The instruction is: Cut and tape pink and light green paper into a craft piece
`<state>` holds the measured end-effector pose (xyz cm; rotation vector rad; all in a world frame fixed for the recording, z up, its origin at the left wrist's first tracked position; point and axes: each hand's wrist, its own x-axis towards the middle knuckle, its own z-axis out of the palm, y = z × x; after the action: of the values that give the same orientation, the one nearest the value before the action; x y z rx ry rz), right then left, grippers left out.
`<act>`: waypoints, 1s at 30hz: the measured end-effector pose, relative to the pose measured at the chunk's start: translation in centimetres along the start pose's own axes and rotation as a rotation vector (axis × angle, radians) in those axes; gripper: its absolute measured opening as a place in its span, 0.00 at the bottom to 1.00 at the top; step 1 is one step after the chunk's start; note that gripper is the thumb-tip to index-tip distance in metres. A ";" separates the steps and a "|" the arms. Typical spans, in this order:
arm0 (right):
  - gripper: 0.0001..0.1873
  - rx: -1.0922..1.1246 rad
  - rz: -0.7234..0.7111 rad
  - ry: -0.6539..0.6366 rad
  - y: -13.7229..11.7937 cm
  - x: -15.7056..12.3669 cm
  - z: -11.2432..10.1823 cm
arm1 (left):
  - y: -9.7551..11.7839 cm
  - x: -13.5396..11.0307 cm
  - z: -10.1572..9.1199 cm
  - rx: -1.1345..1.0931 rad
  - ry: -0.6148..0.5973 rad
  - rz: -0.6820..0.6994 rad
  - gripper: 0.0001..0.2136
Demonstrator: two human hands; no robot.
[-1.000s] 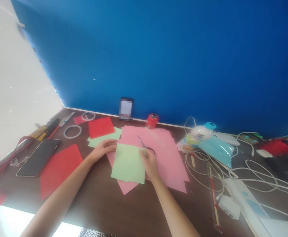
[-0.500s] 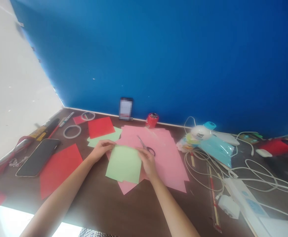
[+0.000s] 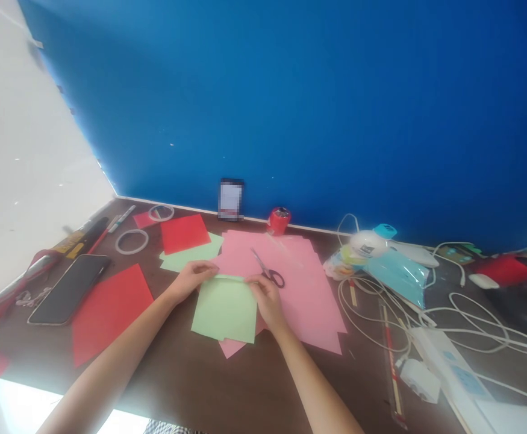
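A light green sheet of paper (image 3: 224, 310) is held between my two hands, its far edge turned over in a narrow fold. My left hand (image 3: 194, 278) pinches the far left corner. At the far right corner, my right hand (image 3: 265, 295) grips the same edge with thumb and fingers. Beneath and beyond it lie pink paper sheets (image 3: 308, 301), overlapping one another. A pair of scissors (image 3: 267, 268) rests on the pink paper just past my right hand, blades pointing away.
To the left lie red paper (image 3: 112, 313), a phone (image 3: 68, 289), a tape roll (image 3: 132, 241) and a smaller red sheet (image 3: 185, 234) over green paper (image 3: 191, 256). A red can-like container (image 3: 278, 221) stands by the blue wall. Tangled white cables (image 3: 371, 337) and a power strip (image 3: 453, 367) fill the right.
The far edge of the green paper is now folded over toward me. Both hands have moved slightly nearer, and the fingers have come a little closer together along that edge.
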<state>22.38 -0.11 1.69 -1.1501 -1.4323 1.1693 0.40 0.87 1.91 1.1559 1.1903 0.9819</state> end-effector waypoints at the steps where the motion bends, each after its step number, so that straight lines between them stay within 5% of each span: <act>1: 0.08 -0.006 -0.003 -0.011 -0.1 -0.1 0.0 | -0.1 0.0 0.0 0.021 -0.002 0.012 0.12; 15: 0.09 -0.038 0.012 0.070 -0.1 0.0 0.5 | 0.5 -0.2 0.0 0.307 -0.042 0.127 0.14; 30: 0.12 0.035 0.115 0.080 0.3 0.4 0.0 | 0.1 0.0 -0.2 0.247 -0.036 0.009 0.15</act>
<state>22.31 0.33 1.41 -1.2543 -1.2956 1.2090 0.18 0.91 2.01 1.3685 1.3044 0.8330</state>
